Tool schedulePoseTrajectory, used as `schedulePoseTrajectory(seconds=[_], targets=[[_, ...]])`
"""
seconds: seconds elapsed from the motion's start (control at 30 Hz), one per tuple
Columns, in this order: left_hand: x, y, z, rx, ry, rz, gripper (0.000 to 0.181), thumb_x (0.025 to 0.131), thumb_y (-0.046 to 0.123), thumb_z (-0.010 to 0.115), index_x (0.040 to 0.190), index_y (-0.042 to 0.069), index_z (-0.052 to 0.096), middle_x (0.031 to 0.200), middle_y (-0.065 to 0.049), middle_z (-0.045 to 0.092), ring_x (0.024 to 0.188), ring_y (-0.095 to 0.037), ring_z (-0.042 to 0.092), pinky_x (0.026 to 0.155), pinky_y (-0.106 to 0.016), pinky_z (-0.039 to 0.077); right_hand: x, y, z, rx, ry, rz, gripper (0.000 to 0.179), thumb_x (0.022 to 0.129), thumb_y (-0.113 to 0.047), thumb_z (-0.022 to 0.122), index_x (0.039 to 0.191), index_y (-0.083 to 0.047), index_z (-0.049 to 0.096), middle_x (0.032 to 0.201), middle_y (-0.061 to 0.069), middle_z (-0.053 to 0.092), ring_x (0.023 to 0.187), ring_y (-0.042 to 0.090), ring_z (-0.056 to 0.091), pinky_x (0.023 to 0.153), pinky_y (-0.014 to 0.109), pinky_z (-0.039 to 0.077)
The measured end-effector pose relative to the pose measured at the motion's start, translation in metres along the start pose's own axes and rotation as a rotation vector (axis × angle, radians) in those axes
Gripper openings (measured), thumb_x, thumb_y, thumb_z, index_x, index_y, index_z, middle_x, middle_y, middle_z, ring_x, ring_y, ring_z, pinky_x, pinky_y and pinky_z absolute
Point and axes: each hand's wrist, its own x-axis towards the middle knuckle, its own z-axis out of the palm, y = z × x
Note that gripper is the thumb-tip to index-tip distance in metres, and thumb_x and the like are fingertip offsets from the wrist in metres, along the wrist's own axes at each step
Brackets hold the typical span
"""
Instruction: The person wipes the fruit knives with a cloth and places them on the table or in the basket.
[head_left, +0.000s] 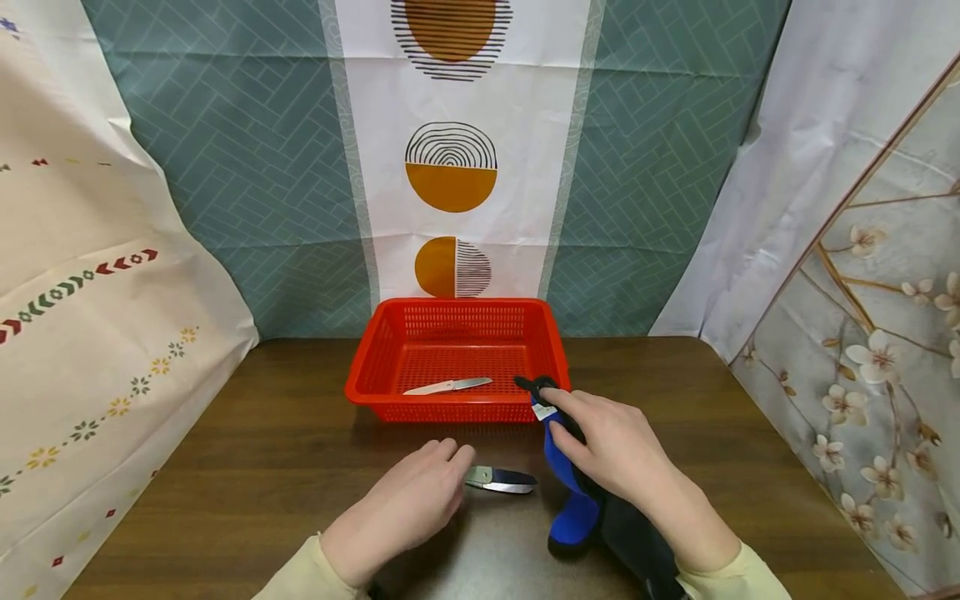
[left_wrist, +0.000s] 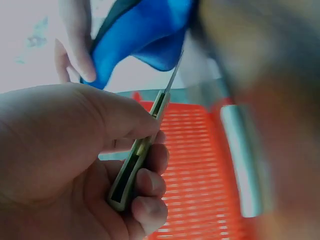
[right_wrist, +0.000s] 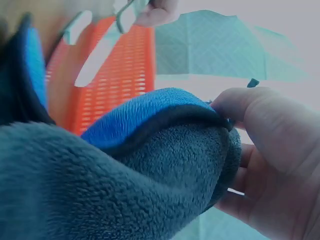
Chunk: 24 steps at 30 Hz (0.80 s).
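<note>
My left hand (head_left: 411,504) grips a folding knife (head_left: 482,476) by its pale green handle, thumb on one side and fingers curled round the other. Its blade stands out of the handle and points right, toward the cloth. My right hand (head_left: 611,437) pinches a blue and dark grey cloth (head_left: 573,518) with black edging by its upper end, where a white label shows. The cloth hangs down in front of the basket, its lower part over the table. In the right wrist view the fuzzy grey side of the cloth (right_wrist: 165,165) faces the camera.
A red plastic basket (head_left: 362,385) stands at the back of the brown wooden table (head_left: 247,475). Inside it lies a second open folding knife (head_left: 448,386) with a pale handle. Patterned curtains (head_left: 270,183) hang behind and at both sides.
</note>
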Motion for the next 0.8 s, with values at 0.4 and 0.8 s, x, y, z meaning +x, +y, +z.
schedulePoseTrajectory(seconds=[0.4, 0.8], targets=[[0.035, -0.003, -0.06, 0.011, 0.195, -0.048, 0.037, 0.088, 0.008, 0.093, 0.114, 0.009, 0.067, 0.095, -0.002, 0.063, 0.085, -0.02, 0.06, 0.073, -0.03, 0.056, 0.02, -0.003, -0.028, 0.023, 0.118, 0.002, 0.044, 0.102, -0.025, 0.078, 0.145, -0.017, 0.072, 0.127, 0.002, 0.078, 0.102, 0.021, 0.078, 0.072, 0.045, 0.064], [0.049, -0.015, -0.078, -0.039, 0.282, -0.12, 0.045, 0.09, 0.007, 0.092, 0.127, 0.008, 0.067, 0.107, -0.005, 0.068, 0.095, -0.024, 0.064, 0.076, -0.032, 0.062, 0.037, -0.014, -0.033, 0.052, 0.298, -0.07, 0.039, 0.102, -0.019, 0.074, 0.141, -0.016, 0.075, 0.096, -0.004, 0.068, 0.065, 0.011, 0.047, 0.052, 0.03, 0.038]])
